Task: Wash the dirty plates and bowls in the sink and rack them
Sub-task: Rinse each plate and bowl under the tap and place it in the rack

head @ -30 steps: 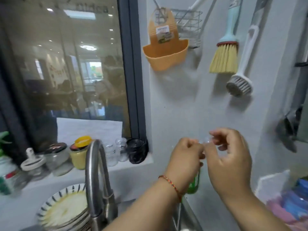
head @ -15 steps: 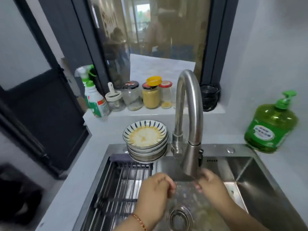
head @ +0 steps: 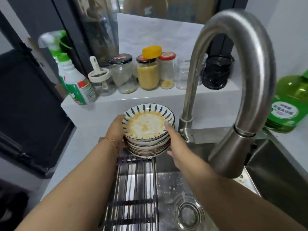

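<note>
A stack of several blue-striped bowls (head: 146,125) stands at the back edge of the steel sink (head: 275,172), the top bowl smeared with yellow-orange residue. My left hand (head: 115,129) grips the left side of the stack, its fingers wrapped behind the rim. On the right side my right hand (head: 176,145) holds the stack, with one fingertip on the top bowl's rim. Just in front of the stack, a roll-up bar rack (head: 136,189) lies across the left part of the sink.
A tall curved faucet (head: 250,80) arches over the sink right of the bowls, its head above the drain strainer (head: 190,212). Green dish soap (head: 290,107) stands at the far right. Jars (head: 147,74) and a spray bottle (head: 75,80) line the sill behind.
My view dropped from the wall to the sink. Both hands left the spot under the faucet head and moved back left onto the sides of the bowl stack.
</note>
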